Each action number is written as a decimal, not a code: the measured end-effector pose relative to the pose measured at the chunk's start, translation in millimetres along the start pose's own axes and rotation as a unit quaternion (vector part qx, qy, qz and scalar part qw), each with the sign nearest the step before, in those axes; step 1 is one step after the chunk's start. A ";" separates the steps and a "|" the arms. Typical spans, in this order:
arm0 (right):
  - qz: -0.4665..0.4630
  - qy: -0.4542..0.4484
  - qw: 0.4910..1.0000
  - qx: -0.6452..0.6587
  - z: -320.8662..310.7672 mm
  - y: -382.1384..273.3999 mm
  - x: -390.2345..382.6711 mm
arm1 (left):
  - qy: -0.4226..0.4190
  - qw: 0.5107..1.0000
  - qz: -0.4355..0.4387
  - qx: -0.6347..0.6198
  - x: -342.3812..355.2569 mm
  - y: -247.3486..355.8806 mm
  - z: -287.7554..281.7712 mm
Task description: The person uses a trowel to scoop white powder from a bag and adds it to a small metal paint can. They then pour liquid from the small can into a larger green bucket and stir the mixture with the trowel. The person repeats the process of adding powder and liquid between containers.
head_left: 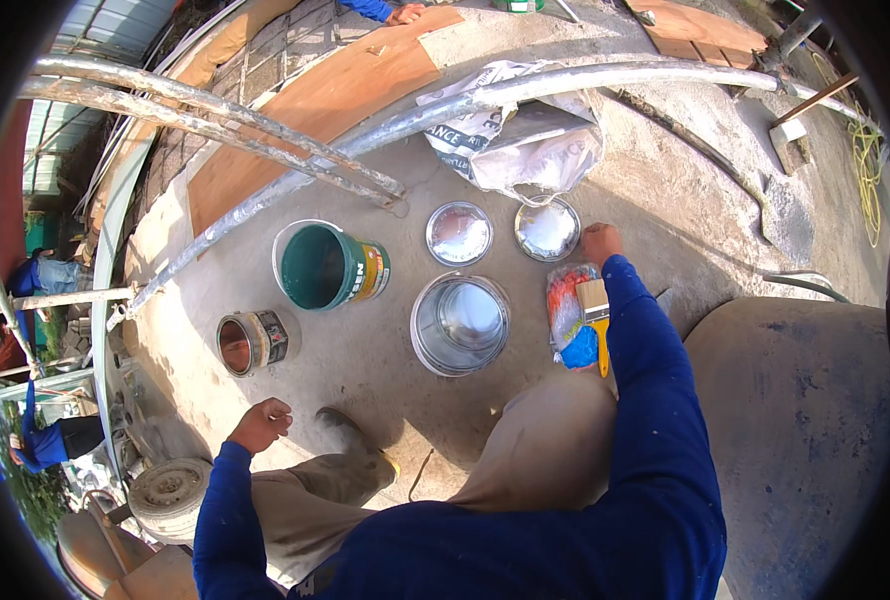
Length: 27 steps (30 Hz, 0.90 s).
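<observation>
My right hand (602,243) is closed beside the right edge of a round metal lid (547,230); whether it touches the lid or grips anything is unclear. Below that hand lies a plastic bag (565,300) with red and blue contents, and a paintbrush (598,322) with a yellow handle rests on it. My left hand (262,425), loosely curled with nothing visible in it, hangs nearest a small paint can (273,340) with brown inside. An open metal can (418,330) holding something shiny stands between my arms. A second lid (459,234) lies behind it.
A green bucket (315,267) stands behind the small can. Metal pipes (485,97) cross beyond, near a crumpled white sack (525,150) and a plywood sheet (315,120). At right is a large grey rounded surface (795,430). Another person's hand (405,14) shows at the top.
</observation>
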State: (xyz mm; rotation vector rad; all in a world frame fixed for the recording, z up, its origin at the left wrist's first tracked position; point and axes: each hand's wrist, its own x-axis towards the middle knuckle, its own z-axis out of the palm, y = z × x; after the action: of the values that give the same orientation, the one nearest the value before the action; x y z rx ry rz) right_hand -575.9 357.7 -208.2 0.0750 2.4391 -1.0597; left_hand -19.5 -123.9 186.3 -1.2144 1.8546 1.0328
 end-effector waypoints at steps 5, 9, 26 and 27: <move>0.018 0.025 0.998 -0.060 -9.7 -33.7 -8.3 | 0.004 1.000 -0.016 0.004 -12.0 -7.5 19.0; 0.011 0.039 0.996 -0.081 -14.5 -52.1 -20.0 | 0.008 1.000 -0.015 -0.016 -14.5 -11.9 27.6; -0.120 0.005 0.983 -0.142 -7.5 -80.5 -16.2 | 0.001 1.000 -0.006 -0.024 -6.9 -7.1 49.0; -0.124 -0.008 0.980 -0.158 -4.3 -84.9 -21.7 | -0.003 1.000 -0.009 -0.018 -7.2 -8.2 49.6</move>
State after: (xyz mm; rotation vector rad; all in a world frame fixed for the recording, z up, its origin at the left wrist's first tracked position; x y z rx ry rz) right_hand -578.2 304.3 -138.7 -0.3493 2.6171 -0.7501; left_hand -3.8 -79.2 168.0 -1.2459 1.8240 1.0622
